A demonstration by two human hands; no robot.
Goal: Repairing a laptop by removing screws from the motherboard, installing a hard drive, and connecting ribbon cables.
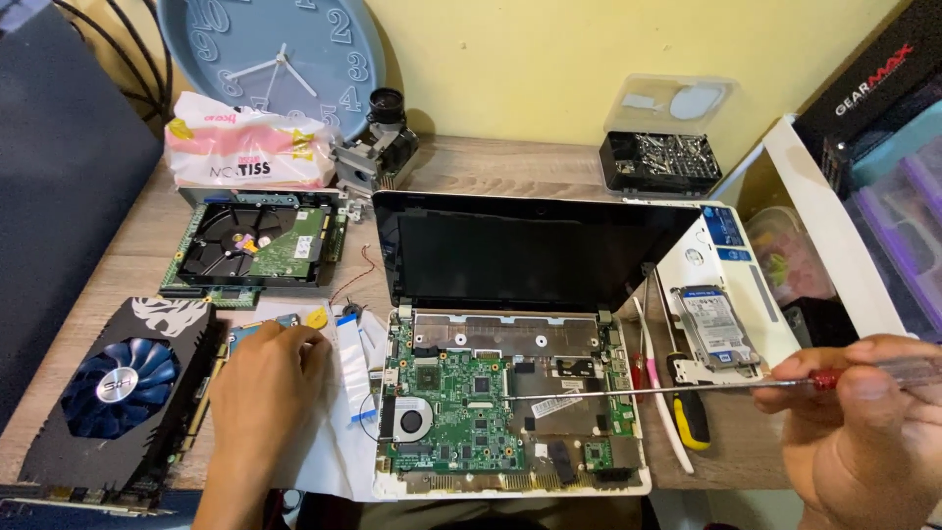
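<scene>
A small white laptop [638, 481] lies open in the middle with its keyboard deck removed, exposing the green motherboard [461, 412] and a round fan [410, 422]. Its dark screen [530, 250] leans back. My right hand [863, 432] at the right edge grips a long thin screwdriver [638, 390] with a clear red-banded handle; the shaft points left, its tip over the motherboard. My left hand [263, 378] rests fingers-down on white paper [324, 461] left of the laptop, next to a small board and a yellow piece [316, 317].
A graphics card with a blue fan [118, 388] lies at the left. Behind it sits an opened hard drive on a green board [257, 245]. A small drive [714, 324] rests on a white cover to the right, beside a yellow-handled screwdriver [692, 417]. A black bit box [659, 162] stands at the back.
</scene>
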